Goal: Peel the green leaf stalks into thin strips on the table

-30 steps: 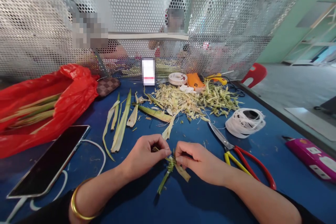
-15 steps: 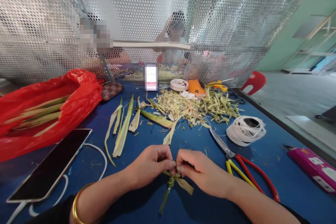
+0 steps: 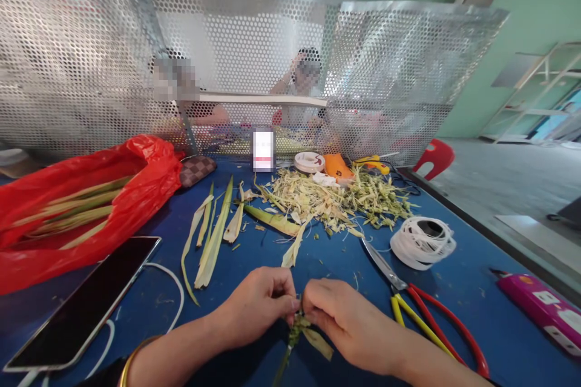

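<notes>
Close in front of me, my left hand [image 3: 261, 302] and my right hand [image 3: 340, 320] meet, thumbs and fingertips pinched on a small knotted green leaf piece [image 3: 295, 335]. Its stem hangs toward the table's front edge, and a pale leaf flap [image 3: 319, 344] sticks out under my right hand. The exact spot where the fingers grip is partly hidden. Beyond my hands lies a dry leaf strip [image 3: 293, 249]. Right of my right hand rest scissors [image 3: 399, 285] with red and yellow handles, blades parted. Several long leaf strips [image 3: 215, 242] lie on the left.
A heap of leaf scraps [image 3: 318, 199] covers the back middle. White cord [image 3: 422, 245] and a magenta tool [image 3: 540, 305] are at right. On the left are a red bag [image 3: 154, 163] of leaves and a phone [image 3: 86, 302]. Behind a perforated metal screen [image 3: 267, 42] sit two people.
The view has tilted up, so everything sits lower in the picture. My hands stay pinched on the leaf piece; my right fingers have curled closer over it.
</notes>
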`<control>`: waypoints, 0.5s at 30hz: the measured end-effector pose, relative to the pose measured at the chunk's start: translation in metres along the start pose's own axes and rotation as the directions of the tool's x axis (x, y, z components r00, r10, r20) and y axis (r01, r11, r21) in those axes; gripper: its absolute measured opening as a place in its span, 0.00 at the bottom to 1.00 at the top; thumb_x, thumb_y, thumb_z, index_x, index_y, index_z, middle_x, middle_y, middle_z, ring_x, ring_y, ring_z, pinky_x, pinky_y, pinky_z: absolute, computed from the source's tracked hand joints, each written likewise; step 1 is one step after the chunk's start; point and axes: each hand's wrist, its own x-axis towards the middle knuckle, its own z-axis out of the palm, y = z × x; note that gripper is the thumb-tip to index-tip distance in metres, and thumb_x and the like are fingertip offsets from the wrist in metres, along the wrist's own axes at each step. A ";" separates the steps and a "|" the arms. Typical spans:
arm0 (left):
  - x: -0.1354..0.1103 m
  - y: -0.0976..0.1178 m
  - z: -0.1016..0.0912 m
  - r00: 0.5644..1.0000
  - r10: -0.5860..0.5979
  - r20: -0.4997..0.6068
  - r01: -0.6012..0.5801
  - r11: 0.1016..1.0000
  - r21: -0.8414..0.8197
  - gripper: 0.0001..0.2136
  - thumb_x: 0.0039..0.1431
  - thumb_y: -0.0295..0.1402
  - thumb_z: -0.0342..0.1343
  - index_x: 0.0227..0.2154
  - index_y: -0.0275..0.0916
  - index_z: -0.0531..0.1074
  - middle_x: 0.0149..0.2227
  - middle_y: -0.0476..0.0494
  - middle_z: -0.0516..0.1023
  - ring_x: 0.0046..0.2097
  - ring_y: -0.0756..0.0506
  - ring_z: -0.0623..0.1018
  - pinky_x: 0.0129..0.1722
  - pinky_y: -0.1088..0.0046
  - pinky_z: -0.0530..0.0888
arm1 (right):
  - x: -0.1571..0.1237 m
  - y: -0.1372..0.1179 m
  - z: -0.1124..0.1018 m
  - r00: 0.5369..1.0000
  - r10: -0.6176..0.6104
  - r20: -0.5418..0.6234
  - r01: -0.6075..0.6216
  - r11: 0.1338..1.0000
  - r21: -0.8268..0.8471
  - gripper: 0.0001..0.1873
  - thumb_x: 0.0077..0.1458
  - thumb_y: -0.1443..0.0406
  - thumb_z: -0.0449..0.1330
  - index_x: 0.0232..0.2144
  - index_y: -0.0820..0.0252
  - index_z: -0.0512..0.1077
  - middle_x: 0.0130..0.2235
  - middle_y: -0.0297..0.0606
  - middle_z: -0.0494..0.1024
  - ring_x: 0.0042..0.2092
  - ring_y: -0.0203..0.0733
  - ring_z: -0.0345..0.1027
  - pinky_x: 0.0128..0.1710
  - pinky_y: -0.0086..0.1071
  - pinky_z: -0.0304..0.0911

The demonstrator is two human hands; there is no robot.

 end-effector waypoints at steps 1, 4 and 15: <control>0.000 0.000 0.000 1.000 -0.001 0.000 0.001 1.000 0.012 0.03 0.47 0.29 0.51 0.21 0.37 0.67 0.21 0.52 0.73 0.24 0.52 0.67 0.26 0.77 0.61 | 0.000 0.000 0.000 1.000 -0.005 -0.001 0.005 1.000 -0.005 0.09 0.55 0.74 0.49 0.27 0.58 0.60 0.29 0.32 0.66 0.31 0.35 0.59 0.32 0.27 0.53; 0.000 -0.001 -0.001 1.000 -0.001 -0.011 0.001 0.999 0.036 0.03 0.47 0.29 0.52 0.21 0.37 0.67 0.21 0.52 0.74 0.25 0.52 0.69 0.26 0.78 0.61 | 0.000 0.003 0.001 1.000 -0.011 -0.010 0.011 1.000 -0.004 0.08 0.55 0.74 0.50 0.27 0.58 0.60 0.29 0.32 0.66 0.31 0.35 0.59 0.32 0.27 0.53; 0.001 0.006 0.008 0.989 -0.138 -0.053 0.115 0.941 -0.320 0.06 0.42 0.32 0.60 0.25 0.35 0.72 0.21 0.49 0.77 0.25 0.51 0.73 0.29 0.76 0.66 | 0.005 0.006 -0.004 0.970 0.160 -0.186 -0.069 0.906 0.418 0.09 0.57 0.67 0.55 0.24 0.60 0.66 0.31 0.34 0.68 0.33 0.35 0.62 0.35 0.28 0.58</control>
